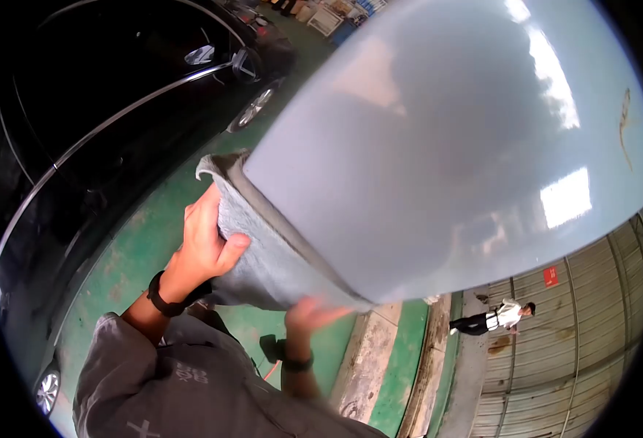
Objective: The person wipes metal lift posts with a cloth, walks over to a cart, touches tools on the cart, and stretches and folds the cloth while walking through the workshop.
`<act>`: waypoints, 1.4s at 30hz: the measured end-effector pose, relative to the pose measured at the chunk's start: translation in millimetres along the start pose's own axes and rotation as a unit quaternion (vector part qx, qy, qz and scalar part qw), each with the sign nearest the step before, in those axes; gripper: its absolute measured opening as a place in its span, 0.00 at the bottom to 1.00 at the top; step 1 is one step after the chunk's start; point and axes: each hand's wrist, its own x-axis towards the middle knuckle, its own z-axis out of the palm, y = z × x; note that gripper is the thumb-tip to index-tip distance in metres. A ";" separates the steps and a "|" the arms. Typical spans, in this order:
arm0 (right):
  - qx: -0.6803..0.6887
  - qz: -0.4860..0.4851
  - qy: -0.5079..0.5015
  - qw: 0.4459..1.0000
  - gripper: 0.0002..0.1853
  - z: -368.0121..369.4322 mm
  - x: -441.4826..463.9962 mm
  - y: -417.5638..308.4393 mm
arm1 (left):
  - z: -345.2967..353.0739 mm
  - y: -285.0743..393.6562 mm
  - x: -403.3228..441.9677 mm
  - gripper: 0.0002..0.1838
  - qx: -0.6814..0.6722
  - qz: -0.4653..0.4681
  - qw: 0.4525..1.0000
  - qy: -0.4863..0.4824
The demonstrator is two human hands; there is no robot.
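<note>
A large glossy pale-grey panel (424,160), curved like a car body part, fills the upper right. A grey cloth (270,259) lies folded over its near edge and hangs down in front of me. My left hand (208,233) grips the cloth at its left end, thumb toward me and fingers partly hidden behind it. Under the cloth's lower right edge, my right hand (313,314) is smeared by motion. It touches or nearly touches the cloth, and its fingers do not show clearly.
A black car (117,124) stands close on my left. Beyond the panel, a person (500,317) in a white top is near a corrugated metal wall (584,328) with a red sign (551,277). Underfoot is a green floor (139,248) with worn pale strips (369,350).
</note>
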 end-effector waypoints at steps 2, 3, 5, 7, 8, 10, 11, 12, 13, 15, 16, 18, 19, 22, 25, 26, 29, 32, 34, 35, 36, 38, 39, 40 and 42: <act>-0.003 0.028 0.023 0.999 0.49 12.1 -12.9 5.2 | -2.4 -0.8 1.8 0.39 0.022 0.016 1.000 0.003; -0.004 0.041 0.035 0.999 0.51 18.9 -16.7 5.1 | -1.9 -6.9 -9.7 0.36 0.051 0.001 0.998 -0.020; 0.021 0.056 0.043 0.997 0.53 28.7 -9.9 0.2 | 6.3 -6.3 -8.5 0.30 0.094 0.035 0.994 0.038; 0.052 0.065 0.049 0.995 0.53 30.7 -3.4 -8.2 | 7.9 -0.2 -3.0 0.25 0.080 0.050 0.994 0.051; 0.042 0.062 0.055 0.996 0.53 30.3 -3.6 -9.7 | 10.6 -6.3 -11.7 0.21 0.102 0.064 0.992 0.023; 0.071 0.053 0.069 0.994 0.54 38.5 -0.2 -14.4 | 8.9 -4.7 -16.3 0.18 0.075 0.053 0.995 0.032; 0.108 0.049 0.076 0.990 0.54 46.6 4.1 -17.3 | 8.0 -5.8 -17.2 0.17 0.080 0.052 0.995 0.036; 0.138 0.018 0.072 0.988 0.52 49.4 5.8 -13.2 | 6.5 -8.3 -20.8 0.17 0.083 0.050 0.994 0.040; 0.169 -0.013 0.065 0.983 0.50 52.3 7.4 -9.2 | 9.0 -9.6 -29.6 0.17 0.081 0.009 0.996 0.032; 0.209 -0.053 0.054 0.975 0.47 53.9 6.6 -4.1 | 10.3 -9.0 -36.9 0.18 0.091 0.000 0.996 0.018; 0.210 -0.046 0.053 0.975 0.46 54.0 5.0 -3.1 | 11.1 -8.4 -40.5 0.18 0.091 -0.007 0.996 0.008; 0.184 0.002 0.053 0.981 0.45 50.6 -6.4 -1.5 | 11.1 -7.3 -45.5 0.19 0.078 -0.016 0.996 0.028; 0.172 0.026 0.054 0.983 0.44 49.8 -12.4 -1.1 | 8.1 -9.0 -50.0 0.19 0.071 -0.025 0.997 0.025; 0.146 0.117 0.070 0.980 0.41 47.0 -39.4 2.8 | 1.5 -24.6 -77.3 0.22 0.041 -0.075 0.996 -0.029; 0.138 0.213 0.079 0.964 0.39 46.5 -70.5 5.9 | -0.6 -31.1 -98.6 0.26 -0.035 -0.170 0.983 -0.051; 0.136 0.234 0.074 0.960 0.38 49.8 -77.8 6.8 | 3.3 -32.2 -96.3 0.19 -0.054 -0.170 0.984 -0.019; 0.086 0.231 0.016 0.969 0.36 47.8 -104.4 15.2 | 12.2 -27.2 -101.1 0.22 -0.045 -0.219 0.975 0.005; 0.002 0.238 -0.068 0.969 0.35 34.7 -137.1 21.5 | -5.2 -26.6 -120.4 0.34 0.102 -0.099 0.983 -0.114; -0.025 0.246 -0.106 0.963 0.36 30.5 -130.5 21.9 | -2.4 -15.1 -102.9 0.34 -0.008 -0.145 0.987 -0.065; -0.025 0.249 -0.111 0.962 0.37 27.2 -125.1 17.2 | 1.7 -22.8 -110.5 0.34 0.015 -0.140 0.989 -0.051; -0.028 0.253 -0.116 0.960 0.38 23.4 -119.6 14.1 | 6.0 -17.2 -100.9 0.33 -0.024 -0.183 0.982 -0.030; -0.011 0.238 -0.098 0.966 0.39 15.9 -105.4 11.0 | 14.8 -6.5 -81.9 0.31 -0.104 -0.264 0.959 0.024; -0.005 0.206 -0.076 0.975 0.39 13.9 -92.0 6.8 | 23.2 -15.2 -80.6 0.29 -0.027 -0.227 0.973 0.034; 0.000 0.174 -0.057 0.983 0.39 13.8 -78.8 7.0 | 22.6 -17.5 -79.9 0.30 -0.016 -0.203 0.979 0.025; 0.008 0.104 -0.012 0.995 0.39 22.1 -62.6 13.2 | 18.6 -15.7 -69.8 0.32 0.006 -0.153 0.988 0.009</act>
